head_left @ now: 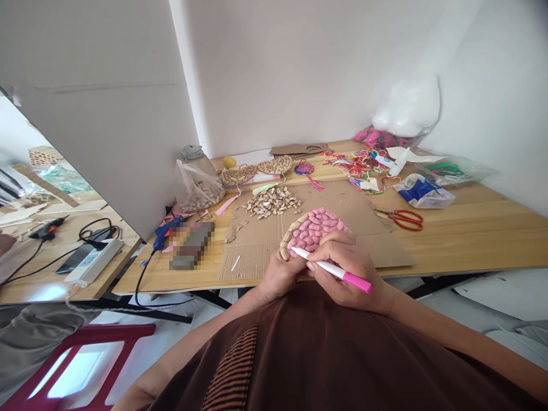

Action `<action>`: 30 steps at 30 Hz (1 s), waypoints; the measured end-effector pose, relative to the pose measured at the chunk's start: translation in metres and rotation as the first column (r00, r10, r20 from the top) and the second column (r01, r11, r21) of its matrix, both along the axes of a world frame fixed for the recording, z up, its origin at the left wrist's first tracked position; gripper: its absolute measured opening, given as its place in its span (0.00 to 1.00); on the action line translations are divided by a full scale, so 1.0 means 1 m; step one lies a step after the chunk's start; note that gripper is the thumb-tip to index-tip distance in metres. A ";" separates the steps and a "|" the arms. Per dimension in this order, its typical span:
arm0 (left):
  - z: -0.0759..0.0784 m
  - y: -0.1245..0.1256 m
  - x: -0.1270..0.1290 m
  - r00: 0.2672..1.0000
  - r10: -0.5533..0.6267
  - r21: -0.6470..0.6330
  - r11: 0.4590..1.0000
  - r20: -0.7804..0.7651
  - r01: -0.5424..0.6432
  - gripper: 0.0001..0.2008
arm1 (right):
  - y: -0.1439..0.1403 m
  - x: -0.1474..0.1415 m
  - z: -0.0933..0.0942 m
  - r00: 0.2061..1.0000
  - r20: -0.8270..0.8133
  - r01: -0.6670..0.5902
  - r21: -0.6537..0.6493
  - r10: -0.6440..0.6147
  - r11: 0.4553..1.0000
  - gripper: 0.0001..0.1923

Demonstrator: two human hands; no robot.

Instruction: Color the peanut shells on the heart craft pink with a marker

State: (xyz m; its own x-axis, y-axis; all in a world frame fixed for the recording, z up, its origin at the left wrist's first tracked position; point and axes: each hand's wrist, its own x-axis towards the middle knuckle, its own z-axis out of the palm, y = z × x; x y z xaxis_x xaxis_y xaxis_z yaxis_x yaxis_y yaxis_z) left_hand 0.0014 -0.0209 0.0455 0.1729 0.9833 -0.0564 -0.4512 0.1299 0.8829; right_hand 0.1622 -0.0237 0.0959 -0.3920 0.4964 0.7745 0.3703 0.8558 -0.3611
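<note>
A round disc covered in peanut shells (pixel 319 228) is held up near the table's front edge. Most of its shells are coloured pink, while those along the left rim are plain tan. My left hand (pixel 283 275) grips the disc from its lower left, partly hidden beneath it. In my right hand (pixel 349 265) is a white marker pen (pixel 327 267) with a pink end, its tip at the shells by the lower left rim. Beyond the disc, a pile of loose peanut shells (pixel 272 202) lies on the cardboard sheet (pixel 252 257).
Red-handled scissors (pixel 406 219) and a tangle of coloured cords (pixel 357 165) lie to the right. Two tan shell discs (pixel 276 165) rest at the back. At left are a bag of peanuts (pixel 199 191), a blue glue gun (pixel 165 233) with a cord, and a power strip (pixel 94 261).
</note>
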 end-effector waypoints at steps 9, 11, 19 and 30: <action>-0.004 0.001 -0.001 1.000 0.006 0.001 1.000 0.003 -0.006 0.22 | -0.001 0.000 0.000 1.000 0.003 0.007 0.005 -0.007 1.000 0.06; -0.005 0.001 -0.002 1.000 -0.002 -0.008 1.000 -0.007 0.002 0.22 | 0.000 0.000 0.000 1.000 -0.002 0.024 0.011 -0.024 1.000 0.07; -0.004 0.001 -0.002 1.000 0.005 0.009 1.000 0.028 -0.006 0.24 | 0.000 0.001 -0.002 1.000 -0.009 0.022 0.004 -0.021 1.000 0.07; -0.006 0.001 -0.002 1.000 0.006 0.045 0.999 0.026 -0.007 0.21 | 0.000 0.001 -0.003 1.000 -0.011 0.008 0.005 -0.008 1.000 0.07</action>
